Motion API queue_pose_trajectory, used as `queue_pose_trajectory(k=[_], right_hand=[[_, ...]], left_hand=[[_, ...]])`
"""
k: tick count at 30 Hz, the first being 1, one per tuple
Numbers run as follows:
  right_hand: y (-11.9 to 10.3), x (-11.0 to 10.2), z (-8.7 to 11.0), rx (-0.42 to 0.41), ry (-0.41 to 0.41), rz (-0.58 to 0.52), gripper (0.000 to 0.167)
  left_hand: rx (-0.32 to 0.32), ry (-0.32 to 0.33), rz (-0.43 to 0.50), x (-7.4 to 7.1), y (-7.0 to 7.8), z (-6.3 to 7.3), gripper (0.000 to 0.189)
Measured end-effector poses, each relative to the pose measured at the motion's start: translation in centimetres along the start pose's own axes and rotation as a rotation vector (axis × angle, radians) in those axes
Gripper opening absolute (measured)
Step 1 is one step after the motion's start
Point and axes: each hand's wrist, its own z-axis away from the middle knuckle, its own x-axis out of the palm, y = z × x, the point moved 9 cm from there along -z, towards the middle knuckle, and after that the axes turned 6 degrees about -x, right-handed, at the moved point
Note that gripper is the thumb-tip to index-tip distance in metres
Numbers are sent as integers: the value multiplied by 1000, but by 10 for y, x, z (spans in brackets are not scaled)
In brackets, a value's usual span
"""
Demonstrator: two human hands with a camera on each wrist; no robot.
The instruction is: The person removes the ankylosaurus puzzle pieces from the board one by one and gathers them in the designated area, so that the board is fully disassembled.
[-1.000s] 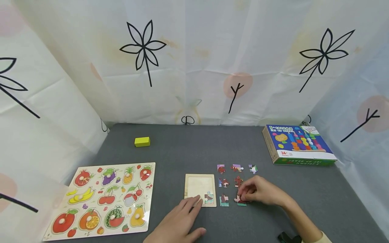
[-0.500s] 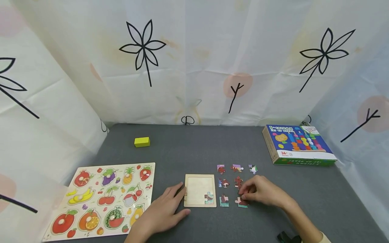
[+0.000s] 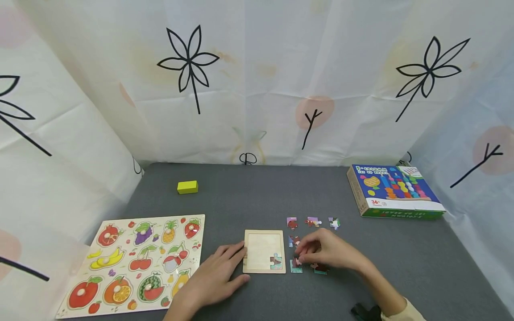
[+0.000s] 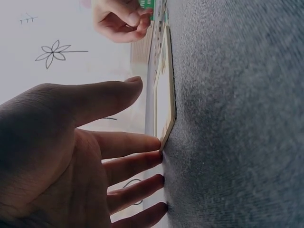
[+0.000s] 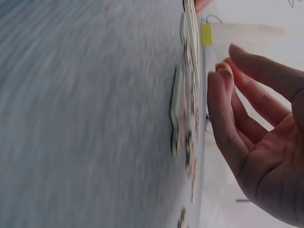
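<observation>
A shallow wooden puzzle tray lies mid-table, with one jigsaw piece in its lower right corner. My left hand is at the tray's left side; its straight fingers touch the edge, as the left wrist view of the tray edge shows. To the right lie several loose jigsaw pieces in rows. My right hand hovers over the lower rows, its fingers loosely curled. Nothing shows between thumb and fingers of the right hand in the right wrist view. It hides part of the middle row.
A fruit peg puzzle board lies at the left, partly under the left forearm. A yellow block sits at the back left. A colourful toy box stands at the back right. White printed cloth hangs around the table.
My left hand has slid left off the tray's face to its left edge. My right hand has moved left from the bottom right piece, which stays on the table.
</observation>
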Motion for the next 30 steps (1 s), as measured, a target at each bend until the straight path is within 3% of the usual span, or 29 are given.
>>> queue_pose_trajectory(k=[5,15,30], right_hand=[[-3,17,-16,19,-53,-67,17],[-3,32,-43,21,-119,-4,15],[-3,36,-51,28,-130,27,10]], left_hand=[[-2,10,9,0,-1,0,70],[-6,18,26,0,-2,0,70],[-15,36,-8,3,1,0,73]])
